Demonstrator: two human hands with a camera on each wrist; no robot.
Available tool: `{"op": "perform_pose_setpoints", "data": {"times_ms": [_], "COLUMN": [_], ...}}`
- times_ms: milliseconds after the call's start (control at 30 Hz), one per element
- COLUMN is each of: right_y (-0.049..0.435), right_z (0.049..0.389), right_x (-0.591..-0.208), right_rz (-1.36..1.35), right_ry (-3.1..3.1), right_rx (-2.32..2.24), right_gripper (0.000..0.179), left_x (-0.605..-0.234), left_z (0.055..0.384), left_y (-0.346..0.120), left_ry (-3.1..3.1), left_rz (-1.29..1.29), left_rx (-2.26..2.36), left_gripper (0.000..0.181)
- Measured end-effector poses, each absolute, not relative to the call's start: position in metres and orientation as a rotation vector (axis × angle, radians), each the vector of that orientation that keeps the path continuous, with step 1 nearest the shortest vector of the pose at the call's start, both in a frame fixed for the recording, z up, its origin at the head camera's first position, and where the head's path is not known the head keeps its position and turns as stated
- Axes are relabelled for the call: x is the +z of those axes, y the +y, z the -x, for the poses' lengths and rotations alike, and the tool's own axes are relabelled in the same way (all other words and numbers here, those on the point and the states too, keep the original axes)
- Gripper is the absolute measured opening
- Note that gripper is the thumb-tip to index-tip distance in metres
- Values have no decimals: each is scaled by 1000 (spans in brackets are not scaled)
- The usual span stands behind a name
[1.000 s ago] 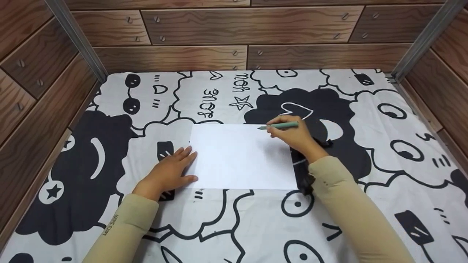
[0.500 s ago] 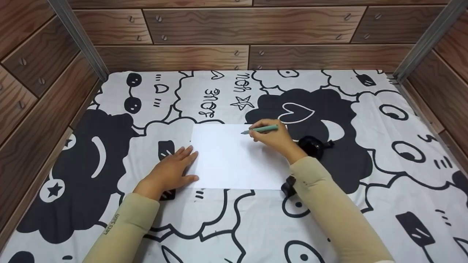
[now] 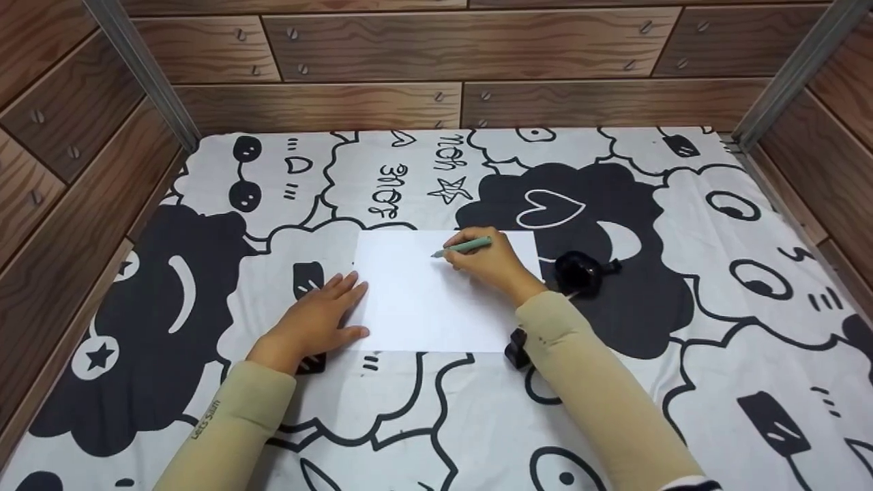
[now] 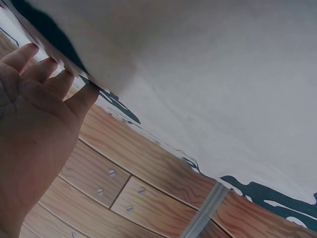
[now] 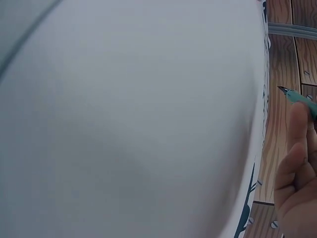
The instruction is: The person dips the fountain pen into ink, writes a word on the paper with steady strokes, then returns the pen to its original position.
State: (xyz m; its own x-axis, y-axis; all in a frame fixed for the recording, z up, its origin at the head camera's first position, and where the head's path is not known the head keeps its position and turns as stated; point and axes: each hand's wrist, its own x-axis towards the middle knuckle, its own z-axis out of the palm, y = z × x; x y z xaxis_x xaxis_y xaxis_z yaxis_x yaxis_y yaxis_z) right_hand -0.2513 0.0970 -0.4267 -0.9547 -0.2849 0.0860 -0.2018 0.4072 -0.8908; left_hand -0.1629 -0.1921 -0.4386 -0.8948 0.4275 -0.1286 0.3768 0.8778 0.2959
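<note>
A blank-looking white sheet of paper (image 3: pixel 402 307) lies on the patterned cloth. My left hand (image 3: pixel 317 320) rests with spread fingers on its left edge; the left wrist view shows that hand (image 4: pixel 42 114) with its fingertips against the surface. Over the upper part of the sheet, my right hand (image 3: pixel 487 262) pinches a green fountain pen (image 3: pixel 470 245) between thumb and fingers. The pen's tip points left, close over the paper. In the right wrist view the pen (image 5: pixel 299 97) shows a dark pointed metal nib ahead of the curled fingers of the right hand (image 5: pixel 299 188).
A round glossy black object (image 3: pixel 578 274) with a short knob sits on the cloth right of the sheet, beside the right wrist. The black-and-white cloth (image 3: pixel 409 450) covers the tabletop. Wood-plank-patterned walls (image 3: pixel 464 48) enclose the back and sides.
The right hand has moved left across the upper part of the paper with the pen, and slightly nearer. The round black object is now uncovered by the arm. The left hand stays put.
</note>
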Motion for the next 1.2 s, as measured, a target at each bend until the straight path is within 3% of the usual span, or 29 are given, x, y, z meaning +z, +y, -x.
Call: {"op": "perform_pose_setpoints", "data": {"times_ms": [1200], "right_y": [98], "right_z": [253], "right_x": [-432], "right_rz": [381], "right_ry": [2598], "right_rx": [-1467], "right_gripper": [13], "left_x": [-441], "left_z": [165], "left_y": [-194], "left_ry": [2858], "left_rz": [-654], "left_rx": [391], "left_gripper": [73]}}
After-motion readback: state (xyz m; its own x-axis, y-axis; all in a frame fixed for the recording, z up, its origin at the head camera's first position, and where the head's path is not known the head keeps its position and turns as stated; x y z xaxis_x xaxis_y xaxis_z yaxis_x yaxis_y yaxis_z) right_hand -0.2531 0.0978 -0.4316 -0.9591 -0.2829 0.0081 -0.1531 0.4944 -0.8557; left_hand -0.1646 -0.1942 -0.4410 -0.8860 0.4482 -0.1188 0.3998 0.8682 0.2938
